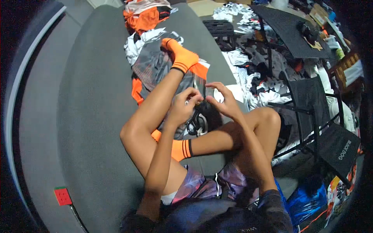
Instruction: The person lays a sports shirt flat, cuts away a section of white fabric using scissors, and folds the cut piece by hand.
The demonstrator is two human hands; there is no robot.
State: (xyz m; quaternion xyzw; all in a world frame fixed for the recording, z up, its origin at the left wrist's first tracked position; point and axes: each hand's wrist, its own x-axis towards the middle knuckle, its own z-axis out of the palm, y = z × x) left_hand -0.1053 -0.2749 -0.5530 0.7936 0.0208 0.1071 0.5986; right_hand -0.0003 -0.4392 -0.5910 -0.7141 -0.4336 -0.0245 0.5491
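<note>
My left hand (183, 106) is raised above my crossed legs, its fingers curled in to the thumb. Whatever they may pinch is too small to make out. Just right of it my right hand (226, 101) is held up with thumb and forefinger apart and nothing visible between them. The two hands face each other without touching. Below them lies a black-and-white looped object (198, 123), partly covered and of unclear kind. An orange sock (185, 57) covers my stretched foot, and another orange sock (181, 150) is on the folded leg.
I sit on a long grey couch (93, 97). Crumpled grey clothing (149, 64) and orange clothing (145, 19) lie ahead. At right stand black folding chairs (311, 97) amid piled clothes (268, 91). A red-faced puzzle cube (63, 196) is at lower left, a blue bag (309, 202) at lower right.
</note>
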